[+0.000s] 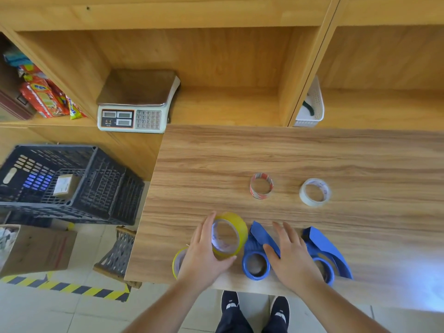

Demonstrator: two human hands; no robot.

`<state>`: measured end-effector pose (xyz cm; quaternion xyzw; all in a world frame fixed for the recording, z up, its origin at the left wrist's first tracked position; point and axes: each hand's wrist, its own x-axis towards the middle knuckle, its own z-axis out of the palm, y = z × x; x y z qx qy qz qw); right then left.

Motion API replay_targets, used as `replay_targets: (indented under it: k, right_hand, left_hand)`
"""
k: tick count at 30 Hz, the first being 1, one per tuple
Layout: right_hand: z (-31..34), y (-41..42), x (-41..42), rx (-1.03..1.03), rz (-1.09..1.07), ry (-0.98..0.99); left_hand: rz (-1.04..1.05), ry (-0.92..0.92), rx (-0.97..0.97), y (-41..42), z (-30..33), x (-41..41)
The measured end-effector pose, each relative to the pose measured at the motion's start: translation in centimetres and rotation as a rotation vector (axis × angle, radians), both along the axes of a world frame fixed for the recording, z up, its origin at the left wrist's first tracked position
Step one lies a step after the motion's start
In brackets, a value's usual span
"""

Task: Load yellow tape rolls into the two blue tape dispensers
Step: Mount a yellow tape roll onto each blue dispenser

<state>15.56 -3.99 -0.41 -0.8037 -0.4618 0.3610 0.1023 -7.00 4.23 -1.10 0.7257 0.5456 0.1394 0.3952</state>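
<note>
Yellow roll (230, 234) tilted on edge near table's (288, 155) front edge, L hand (204, 253) wrapped on its left side, fingers over the top, thumb under, clamped on it. 2nd yellow roll (178, 260) at its 8 o'clock, partly hidden by that hand. Blue dispenser (255, 255) just beside at 3 o'clock; R hand (290, 255) w/ fingers spread, flat over it, grasping nothing. 2nd dispenser (329, 251) further right. Red-print roll (261, 185) & clear roll (314, 192) well apart at 1 o'clock.
</note>
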Motion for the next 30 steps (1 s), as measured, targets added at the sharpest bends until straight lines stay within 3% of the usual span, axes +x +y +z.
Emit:
replay_targets:
  k: [11,30]
  right_hand:
    - [0.1,-2.1,1.7,0.024,0.040,0.031]
    - [-2.4,-3.6,3.1,-0.082,0.115,0.071]
  left_hand:
    - [-0.001,-0.084,-0.001,-6.8,-0.3,2.5]
    - [0.094,0.161,-0.001,-10.6,-4.5,7.7]
